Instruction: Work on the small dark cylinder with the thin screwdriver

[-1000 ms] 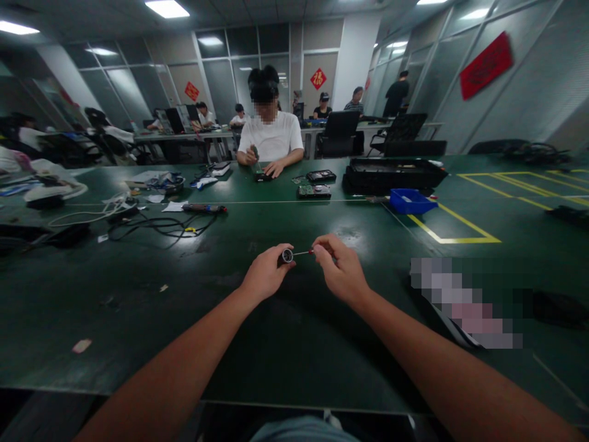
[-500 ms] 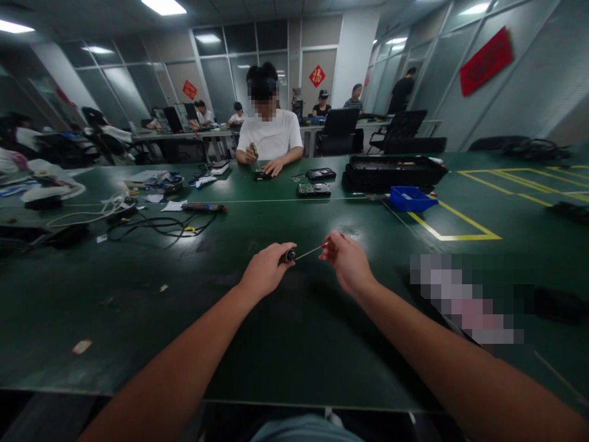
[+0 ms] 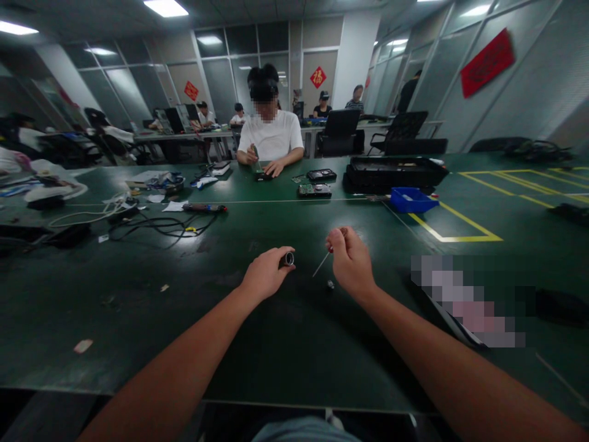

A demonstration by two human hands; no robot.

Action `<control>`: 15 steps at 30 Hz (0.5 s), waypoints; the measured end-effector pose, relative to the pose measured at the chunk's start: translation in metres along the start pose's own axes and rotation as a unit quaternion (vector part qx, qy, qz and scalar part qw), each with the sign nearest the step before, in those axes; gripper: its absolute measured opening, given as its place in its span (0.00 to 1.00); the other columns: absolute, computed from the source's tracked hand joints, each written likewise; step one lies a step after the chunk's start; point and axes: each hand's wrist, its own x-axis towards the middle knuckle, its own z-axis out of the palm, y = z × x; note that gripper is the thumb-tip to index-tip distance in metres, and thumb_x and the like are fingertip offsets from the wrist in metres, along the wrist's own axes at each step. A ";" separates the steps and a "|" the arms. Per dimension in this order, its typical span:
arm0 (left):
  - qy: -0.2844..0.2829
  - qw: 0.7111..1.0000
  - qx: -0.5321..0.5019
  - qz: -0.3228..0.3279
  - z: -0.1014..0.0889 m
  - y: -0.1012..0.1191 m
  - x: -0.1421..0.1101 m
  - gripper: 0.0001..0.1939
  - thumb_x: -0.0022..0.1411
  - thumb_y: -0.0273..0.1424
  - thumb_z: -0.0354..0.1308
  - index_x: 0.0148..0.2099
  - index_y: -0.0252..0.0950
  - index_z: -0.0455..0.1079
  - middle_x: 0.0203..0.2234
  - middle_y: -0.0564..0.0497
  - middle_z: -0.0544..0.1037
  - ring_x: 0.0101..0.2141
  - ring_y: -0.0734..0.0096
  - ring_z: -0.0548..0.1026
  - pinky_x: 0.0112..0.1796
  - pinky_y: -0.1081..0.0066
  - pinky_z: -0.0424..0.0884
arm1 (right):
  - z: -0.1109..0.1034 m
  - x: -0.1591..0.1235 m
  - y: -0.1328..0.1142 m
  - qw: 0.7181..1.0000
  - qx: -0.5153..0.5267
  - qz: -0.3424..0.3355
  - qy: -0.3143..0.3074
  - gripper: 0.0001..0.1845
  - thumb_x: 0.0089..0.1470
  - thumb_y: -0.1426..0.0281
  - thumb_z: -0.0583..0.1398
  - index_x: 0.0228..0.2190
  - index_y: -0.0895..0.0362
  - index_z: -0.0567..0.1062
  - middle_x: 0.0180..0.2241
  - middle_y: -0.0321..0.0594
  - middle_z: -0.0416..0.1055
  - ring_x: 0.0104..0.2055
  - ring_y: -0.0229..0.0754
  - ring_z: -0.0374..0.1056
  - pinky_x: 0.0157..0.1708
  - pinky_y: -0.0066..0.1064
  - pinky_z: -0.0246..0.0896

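My left hand (image 3: 265,272) is closed round a short black cylinder (image 3: 288,259) whose round open end faces right, held just above the green table (image 3: 193,294). My right hand (image 3: 350,261) pinches the top of a thin metal rod (image 3: 321,264) that slants down to the left, its tip clear of the cylinder. A small dark part (image 3: 330,284) lies on the table just below the rod, beside my right hand.
A person in a white shirt (image 3: 271,136) works across the table. A blue bin (image 3: 411,199), a black case (image 3: 391,172), circuit boards (image 3: 313,191) and tangled cables (image 3: 156,224) lie farther back. A blurred flat object (image 3: 464,301) sits at my right. Yellow tape lines (image 3: 453,236) mark the table.
My right hand has drawn the thin rod out of the cylinder and lifted it up and to the right. The left hand has stayed almost still.
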 end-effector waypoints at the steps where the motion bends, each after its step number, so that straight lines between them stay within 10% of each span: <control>1: -0.002 1.000 0.001 0.000 0.000 0.000 0.000 0.22 0.63 0.35 0.61 0.59 0.46 0.70 0.48 0.48 0.78 0.46 0.57 0.76 0.46 0.60 0.71 | -0.001 0.000 -0.001 1.000 -0.019 -0.011 -0.017 0.16 0.67 0.59 0.49 0.33 0.53 0.68 0.30 0.39 0.71 0.33 0.43 0.68 0.36 0.35 0.60; 6: -0.009 1.000 0.007 0.000 0.003 -0.002 0.000 0.21 0.62 0.35 0.62 0.58 0.46 0.70 0.47 0.48 0.79 0.46 0.56 0.77 0.46 0.59 0.71 | -0.004 0.006 -0.001 0.974 -0.184 -0.026 -0.127 0.09 0.62 0.70 0.52 0.40 0.54 0.71 0.32 0.43 0.75 0.32 0.46 0.70 0.32 0.36 0.59; 15: -0.022 1.000 0.006 -0.003 0.003 -0.002 -0.001 0.20 0.63 0.35 0.61 0.57 0.46 0.71 0.46 0.47 0.79 0.47 0.55 0.76 0.47 0.58 0.71 | -0.019 0.005 0.031 0.864 -0.403 0.027 -0.301 0.17 0.51 0.59 0.65 0.17 0.53 0.73 0.17 0.43 0.69 0.21 0.44 0.67 0.22 0.35 0.59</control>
